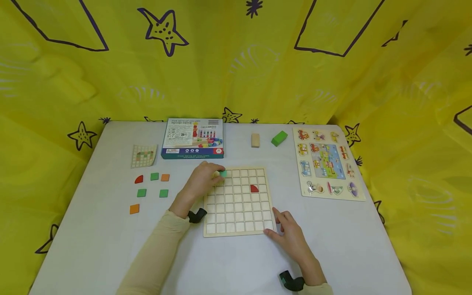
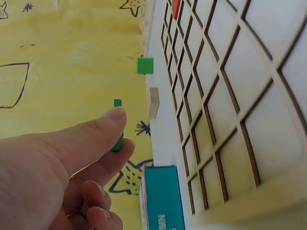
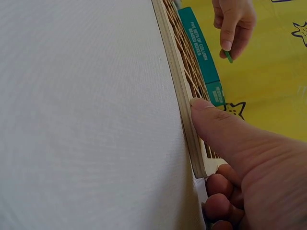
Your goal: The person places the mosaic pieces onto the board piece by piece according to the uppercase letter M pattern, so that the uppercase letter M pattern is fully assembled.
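One white bench [image 1: 92, 229], matte and rectangular, filling the lower frame of the head view. Yellow fabric backdrop [image 1: 236, 61] draped on all sides, printed with dark star and polygon outlines; folds soft, edges cut off by the frame.

Wooden grid board [image 1: 237, 200] flat at bench centre, pale plywood, square cells divided by thin raised ribs. Red quarter-round tile [image 1: 254, 188] seated in a cell near the board's far right. Peg puzzle board [image 1: 328, 164] at the right, printed with vehicle shapes; details too small to read. Printed toy box [image 1: 192, 138] beyond the grid board, teal-edged, text illegible. Pattern card [image 1: 144, 155] to the left of the box, corner slightly curled. Loose flat tiles [image 1: 151, 190] in green, orange and red scattered on the left side. Tan block [image 1: 255, 140] and green block [image 1: 279, 138] near the far edge, side by side but apart.

Left hand [image 1: 203, 180] over the board's far left corner, thumb and forefinger pinching a green tile [image 2: 118, 139] on edge; whether the tile touches the board cannot be told. Right hand [image 1: 289, 233] at the board's near right corner, thumb pressed along the edge, remaining fingers curled underneath beside it. Wrist-mounted cameras partly visible; forearms in cream sleeves, cut off at the lower frame.
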`<action>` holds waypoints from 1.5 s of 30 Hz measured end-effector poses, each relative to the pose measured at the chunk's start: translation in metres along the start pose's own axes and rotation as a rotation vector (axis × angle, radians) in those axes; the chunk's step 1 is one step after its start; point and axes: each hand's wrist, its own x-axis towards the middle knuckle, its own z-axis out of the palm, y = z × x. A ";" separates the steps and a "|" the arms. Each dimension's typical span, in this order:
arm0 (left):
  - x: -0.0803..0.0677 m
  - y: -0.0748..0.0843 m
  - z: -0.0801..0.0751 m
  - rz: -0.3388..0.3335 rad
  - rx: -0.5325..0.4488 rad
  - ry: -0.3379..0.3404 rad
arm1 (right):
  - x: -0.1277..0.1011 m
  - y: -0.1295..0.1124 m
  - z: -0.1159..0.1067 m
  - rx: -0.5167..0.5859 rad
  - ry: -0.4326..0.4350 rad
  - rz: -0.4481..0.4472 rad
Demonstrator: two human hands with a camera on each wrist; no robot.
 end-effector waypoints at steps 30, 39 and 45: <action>0.010 0.030 0.044 0.115 0.034 -0.086 | 0.000 0.001 0.001 -0.006 0.010 -0.008; 0.014 0.030 0.052 0.187 0.074 -0.091 | -0.001 0.001 0.002 -0.003 0.004 0.003; 0.017 0.030 0.055 0.164 0.095 -0.108 | 0.000 0.001 0.001 -0.004 0.004 -0.001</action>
